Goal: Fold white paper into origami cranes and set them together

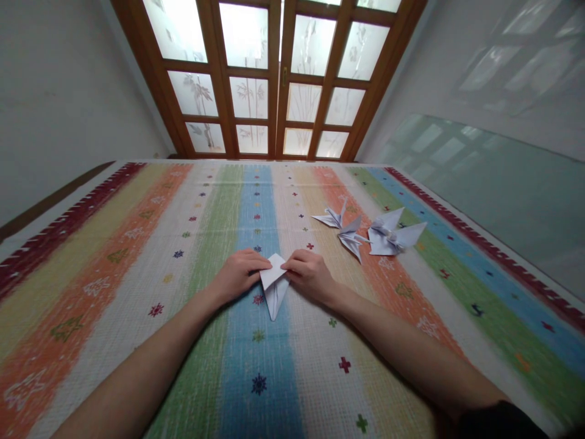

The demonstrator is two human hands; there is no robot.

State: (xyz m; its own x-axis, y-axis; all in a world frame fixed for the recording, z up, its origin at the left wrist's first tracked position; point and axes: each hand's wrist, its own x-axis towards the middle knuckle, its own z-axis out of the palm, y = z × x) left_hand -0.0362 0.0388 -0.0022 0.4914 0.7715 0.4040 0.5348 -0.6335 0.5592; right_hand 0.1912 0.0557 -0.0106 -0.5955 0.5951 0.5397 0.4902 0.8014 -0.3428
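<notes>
A folded piece of white origami paper (275, 291) lies on the blue stripe of the cloth, its long point towards me and a smaller folded flap at its top. My left hand (238, 274) pinches its left edge between thumb and fingers. On the opposite edge, my right hand (311, 274) grips the paper in the same way, fingers curled. Right of my hands and farther off rest several folded paper cranes: one small crane (335, 216), another crane (351, 236) touching it, and a larger crane shape (393, 233) at the right.
A striped tablecloth (137, 286) with small printed figures covers the table. Wooden double doors with frosted panes (249, 97) stand beyond its far edge. A pale wall (59, 91) runs along the left, and a glossy greenish panel (493, 183) along the right.
</notes>
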